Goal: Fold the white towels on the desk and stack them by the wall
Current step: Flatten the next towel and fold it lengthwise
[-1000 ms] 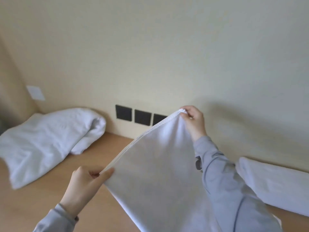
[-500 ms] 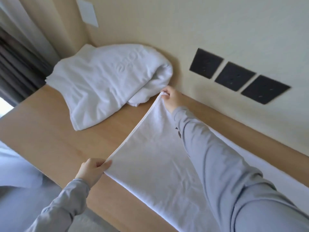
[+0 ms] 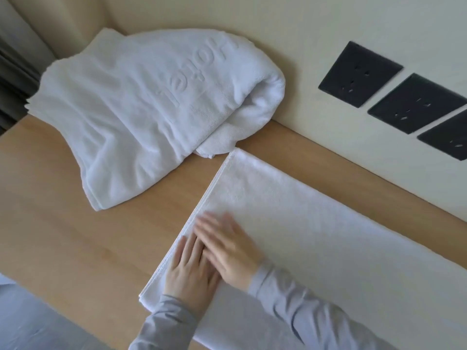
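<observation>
Fingers of left hand and right hand press straight at towel edge (open desk beside).

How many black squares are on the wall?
3, in a row on the wall: the left socket nearest the crumpled towel, the middle socket, the right socket cut off at the edge. More may be hidden.

Item 1. Relief lettering on the bundled white towel, upper left of the frame. White on white, worked into the pile. Legible: "otel", lower case, large plain sans-serif. One further character precedes the "o", near the towel's upper fold; only part of its strokes shows, so it cannot be read with certainty. The line runs diagonally from the upper centre down toward the towel's middle, upside down to the camera.
</observation>
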{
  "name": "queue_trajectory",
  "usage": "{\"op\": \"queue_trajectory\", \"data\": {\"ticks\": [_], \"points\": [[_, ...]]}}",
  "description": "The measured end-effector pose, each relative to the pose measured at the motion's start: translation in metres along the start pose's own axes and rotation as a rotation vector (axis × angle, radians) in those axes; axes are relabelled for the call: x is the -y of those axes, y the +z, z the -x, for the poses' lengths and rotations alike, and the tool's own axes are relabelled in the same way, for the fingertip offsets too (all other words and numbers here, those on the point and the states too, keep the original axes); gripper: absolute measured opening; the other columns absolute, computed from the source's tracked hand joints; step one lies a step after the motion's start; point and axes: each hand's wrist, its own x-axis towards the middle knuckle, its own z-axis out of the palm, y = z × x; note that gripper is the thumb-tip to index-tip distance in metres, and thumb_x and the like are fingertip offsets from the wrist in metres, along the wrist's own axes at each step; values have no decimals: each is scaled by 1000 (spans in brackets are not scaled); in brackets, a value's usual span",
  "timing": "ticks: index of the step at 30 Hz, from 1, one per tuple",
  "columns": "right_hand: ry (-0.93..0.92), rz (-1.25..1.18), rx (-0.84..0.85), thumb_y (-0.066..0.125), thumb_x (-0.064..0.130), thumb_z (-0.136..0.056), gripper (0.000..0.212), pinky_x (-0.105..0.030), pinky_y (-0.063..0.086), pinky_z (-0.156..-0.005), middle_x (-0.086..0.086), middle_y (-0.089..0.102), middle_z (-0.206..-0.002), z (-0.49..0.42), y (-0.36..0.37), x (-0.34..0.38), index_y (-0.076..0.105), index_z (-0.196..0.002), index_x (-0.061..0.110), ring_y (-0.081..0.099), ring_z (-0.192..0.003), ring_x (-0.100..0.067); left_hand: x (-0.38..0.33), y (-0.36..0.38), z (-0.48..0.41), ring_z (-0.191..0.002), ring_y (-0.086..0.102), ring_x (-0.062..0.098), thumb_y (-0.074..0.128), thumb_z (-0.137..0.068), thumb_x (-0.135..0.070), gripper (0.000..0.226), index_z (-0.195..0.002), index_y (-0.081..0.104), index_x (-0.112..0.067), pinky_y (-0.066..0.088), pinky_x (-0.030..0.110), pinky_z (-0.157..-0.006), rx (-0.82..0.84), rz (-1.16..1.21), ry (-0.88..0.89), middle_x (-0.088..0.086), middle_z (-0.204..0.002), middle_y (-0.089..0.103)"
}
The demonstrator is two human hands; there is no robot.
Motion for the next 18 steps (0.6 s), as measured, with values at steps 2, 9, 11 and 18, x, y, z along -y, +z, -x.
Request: {"op": "queue_trajectory", "data": {"ticks": [2,9,11,18], "points": [[-141,52,85,37,30,-97,48,-46,25,-113,-3,34,-150,9,2,-17,37,-142,12,22,-143,-18,12,8,1,-132,33,22,14,-98,-43,65,-128,55,-1,17,38,-113,21,-19,29,17,-136,51],[333,206,102,25,38,-95,57,-49,26,-111,-7,36,-149,-43,-43,-140,32,-144,8,26,-141,-24,17,17,1,-143,20,19,24,-95,-54,69,-145,30,-7,20,42,-114,-66,18,28,8,-154,26],[411,245,121,18,41,-95,62,-48,19,-115,-8,35,-150,-46,-41,-144,28,-145,6,20,-143,-23,18,17,0,-144,17,20,24,-94,-54,70,-147,27,-7,19,42,-115,-61,-5,19,8,-155,23],[245,113,-64,34,32,-96,59,-53,15,-115,-18,23,-152,-2,-16,-44,26,-143,-2,15,-143,-32,17,19,1,-144,17,24,26,-92,-53,69,-146,29,-9,16,41,-117,-87,-58,11,13,-155,21]]}}
